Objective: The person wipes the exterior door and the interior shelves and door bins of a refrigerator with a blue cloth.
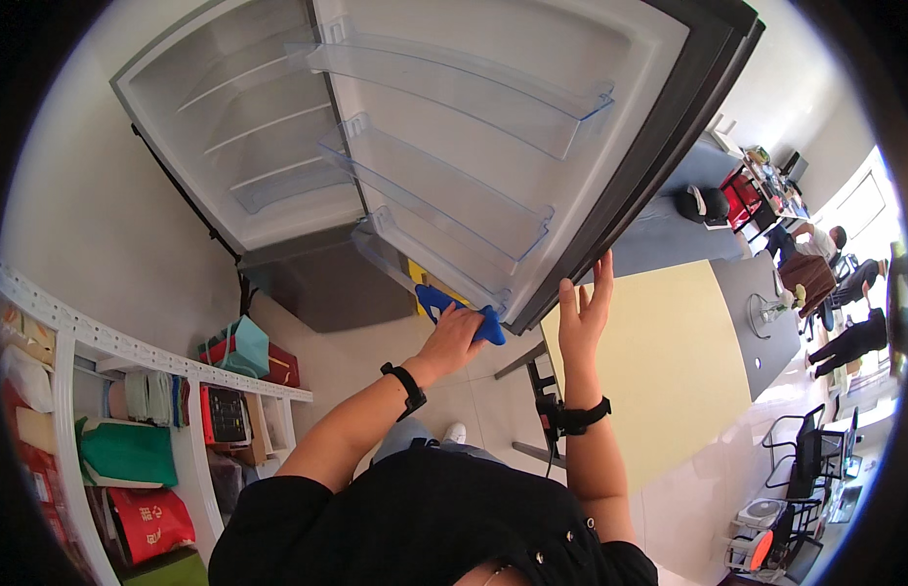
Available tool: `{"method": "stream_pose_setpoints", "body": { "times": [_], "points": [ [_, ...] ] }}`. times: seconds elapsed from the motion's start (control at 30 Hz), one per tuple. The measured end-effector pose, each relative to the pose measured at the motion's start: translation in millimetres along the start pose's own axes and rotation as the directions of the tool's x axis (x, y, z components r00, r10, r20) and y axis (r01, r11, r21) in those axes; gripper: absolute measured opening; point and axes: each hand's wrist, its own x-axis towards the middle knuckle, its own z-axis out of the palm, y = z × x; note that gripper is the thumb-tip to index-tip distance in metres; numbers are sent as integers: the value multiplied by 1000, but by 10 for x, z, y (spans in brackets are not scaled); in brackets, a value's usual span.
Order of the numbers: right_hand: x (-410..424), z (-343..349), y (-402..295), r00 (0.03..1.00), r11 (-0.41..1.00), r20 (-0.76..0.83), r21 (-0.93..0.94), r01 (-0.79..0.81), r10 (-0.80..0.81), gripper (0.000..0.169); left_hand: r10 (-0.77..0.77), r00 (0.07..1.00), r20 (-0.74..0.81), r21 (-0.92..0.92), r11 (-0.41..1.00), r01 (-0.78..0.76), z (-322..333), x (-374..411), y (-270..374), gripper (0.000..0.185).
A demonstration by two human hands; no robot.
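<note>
A refrigerator door [498, 183] stands swung open before me, with clear plastic door shelves [454, 80] along its white inner side. My left hand [454, 335] presses a blue cloth [490, 327] to the bottom edge of the door, below the lowest shelf. Against the dark outer edge of the door rests my right hand [587, 311], its fingers spread and pointing up. Behind the door is the refrigerator's white interior [227, 132] with several shelves, and no food shows on them. The grey lower compartment front [329, 278] is closed.
A yellow-topped table [659, 366] is close on my right. White metal shelving [183, 439] with bags and boxes runs along the left. A light-blue gift bag [245, 344] sits near the refrigerator's foot. Farther right are people [857, 340], chairs [805, 447] and a cluttered desk [776, 183].
</note>
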Motion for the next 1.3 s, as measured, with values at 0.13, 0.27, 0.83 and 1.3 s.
{"method": "stream_pose_setpoints", "body": {
  "times": [0.13,0.27,0.83,1.3],
  "points": [
    [-22,87,48,999,999,-34,-16,40,-40,79,52,998,48,-24,998,-51,-59,2,-73,41],
    [-11,110,91,998,998,-24,-30,50,-51,84,24,991,130,-43,999,-18,-190,18,-271,47],
    [65,399,93,978,994,-197,-102,42,-62,82,-62,996,59,84,995,57,-923,146,-1402,44],
    [57,700,106,924,989,-377,-146,10,-65,73,12,1000,2,172,985,-13,-1331,169,-2221,39]
  ]
}}
